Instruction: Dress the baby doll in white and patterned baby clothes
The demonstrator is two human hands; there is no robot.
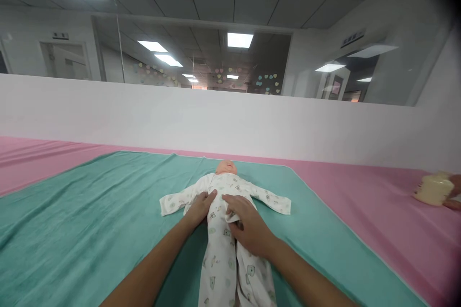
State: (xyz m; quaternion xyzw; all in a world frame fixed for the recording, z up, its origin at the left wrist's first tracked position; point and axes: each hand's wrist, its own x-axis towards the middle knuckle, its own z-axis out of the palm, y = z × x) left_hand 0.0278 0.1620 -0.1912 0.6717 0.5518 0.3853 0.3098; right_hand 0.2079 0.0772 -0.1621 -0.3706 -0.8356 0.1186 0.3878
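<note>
A baby doll (226,168) lies on its back, head away from me, in white printed baby clothes (218,244). The sleeves spread out to both sides and the trouser legs run down toward me. My left hand (200,208) grips the clothes at the left side of the doll's waist, thumb on top and some fingers hidden beneath. On the other side, my right hand (248,225) has its fingers curled on the front of the waist, with a fold of white cloth between thumb and fingers.
A teal cloth (108,211) lies under the doll, over a pink sheet (360,196). Behind runs a low white wall (216,120) with a window (194,57) above. At the far right another person's hand (455,189) holds a pale yellow container (432,189).
</note>
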